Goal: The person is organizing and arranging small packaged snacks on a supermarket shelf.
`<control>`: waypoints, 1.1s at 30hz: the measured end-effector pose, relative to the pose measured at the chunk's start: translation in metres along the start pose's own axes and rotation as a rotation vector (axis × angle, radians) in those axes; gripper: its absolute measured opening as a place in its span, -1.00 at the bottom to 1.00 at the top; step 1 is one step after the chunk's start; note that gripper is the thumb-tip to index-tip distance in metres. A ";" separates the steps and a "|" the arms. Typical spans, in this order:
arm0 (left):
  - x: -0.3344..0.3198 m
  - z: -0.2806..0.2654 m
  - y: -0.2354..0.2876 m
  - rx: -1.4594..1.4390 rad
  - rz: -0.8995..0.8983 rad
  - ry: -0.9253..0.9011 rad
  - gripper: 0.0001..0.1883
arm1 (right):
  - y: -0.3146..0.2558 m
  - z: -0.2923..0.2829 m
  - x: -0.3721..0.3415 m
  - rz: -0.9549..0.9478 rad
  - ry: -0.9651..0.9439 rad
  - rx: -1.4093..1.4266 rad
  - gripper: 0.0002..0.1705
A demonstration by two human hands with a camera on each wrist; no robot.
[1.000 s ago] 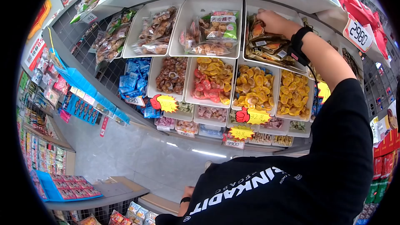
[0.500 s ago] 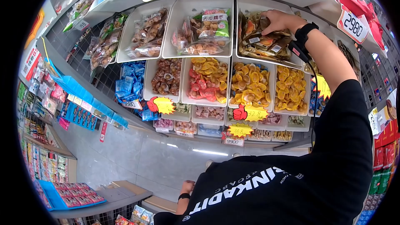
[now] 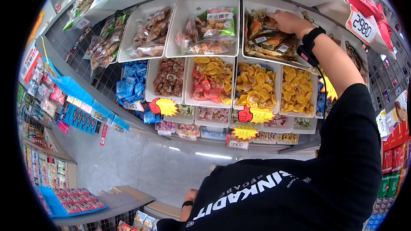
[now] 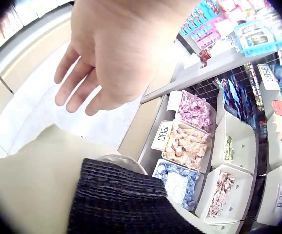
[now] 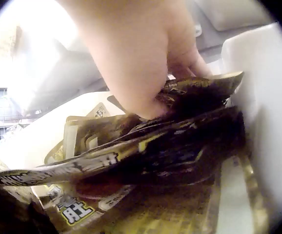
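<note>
In the head view my right hand [image 3: 291,22] is in a white bin [image 3: 266,1] among brown-gold flat packets [image 3: 270,42]. The right wrist view shows that hand [image 5: 136,56] pinching a dark gold packet [image 5: 199,90], thumb on the near side and fingers behind it; the fingertips are partly hidden. Other packets [image 5: 92,170] lie below, beside the white bin wall [image 5: 268,112]. My left hand [image 3: 191,195] hangs low by the black shirt. The left wrist view shows that hand [image 4: 114,58] empty, its fingers loosely extended above the pale floor.
Left of the packet bin stand bins of bagged snacks [image 3: 218,23]. Lower rows hold yellow sweets [image 3: 256,85], red and yellow sweets [image 3: 212,75] and small wrapped candies [image 4: 185,146]. Price signs [image 3: 361,25] stick out from the shelves. A blue display box [image 3: 51,199] stands lower left.
My right hand has shifted among the packets; its fingers, spread half a second ago, are now closer together. The shelf view has shifted slightly left. My left hand still hangs low.
</note>
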State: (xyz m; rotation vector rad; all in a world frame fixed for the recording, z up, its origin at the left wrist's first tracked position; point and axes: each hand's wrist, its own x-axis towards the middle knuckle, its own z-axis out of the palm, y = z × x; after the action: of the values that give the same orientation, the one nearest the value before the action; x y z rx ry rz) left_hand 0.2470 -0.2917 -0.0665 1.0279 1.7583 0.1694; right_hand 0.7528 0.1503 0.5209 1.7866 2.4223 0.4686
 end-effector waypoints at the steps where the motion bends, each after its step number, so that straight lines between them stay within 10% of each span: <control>1: -0.001 -0.001 0.003 0.030 0.020 0.055 -0.75 | 0.000 0.002 0.000 0.038 0.010 0.012 -0.45; 4: -0.001 -0.004 0.014 -0.344 -0.197 -0.018 -0.78 | 0.001 0.004 -0.001 0.046 0.053 -0.010 -0.47; 19: 0.004 -0.008 0.012 -0.318 -0.227 -0.057 -0.78 | -0.005 0.014 0.034 -0.103 -0.155 0.307 -0.25; 26: -0.023 -0.016 0.041 -0.202 -0.212 -0.061 -0.76 | -0.010 0.006 0.040 -0.066 -0.161 -0.036 0.01; 28: 0.009 0.000 -0.011 0.480 0.488 -0.014 -0.74 | -0.013 -0.010 0.031 -0.030 -0.209 0.037 -0.09; 29: 0.001 -0.003 -0.002 0.483 0.485 -0.018 -0.74 | -0.013 -0.014 0.027 0.010 -0.255 0.104 -0.19; 31: -0.020 -0.010 0.035 -0.028 -0.148 -0.019 -0.74 | -0.005 -0.012 0.020 -0.025 -0.228 0.109 -0.19; 33: -0.022 -0.012 0.040 0.009 -0.166 -0.024 -0.74 | 0.003 -0.007 0.012 -0.103 -0.116 0.150 -0.19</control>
State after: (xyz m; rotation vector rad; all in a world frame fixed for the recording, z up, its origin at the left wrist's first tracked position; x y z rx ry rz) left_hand 0.2614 -0.2784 -0.0233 0.8821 1.8152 0.0444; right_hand 0.7505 0.1612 0.5298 1.6803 2.5118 0.1734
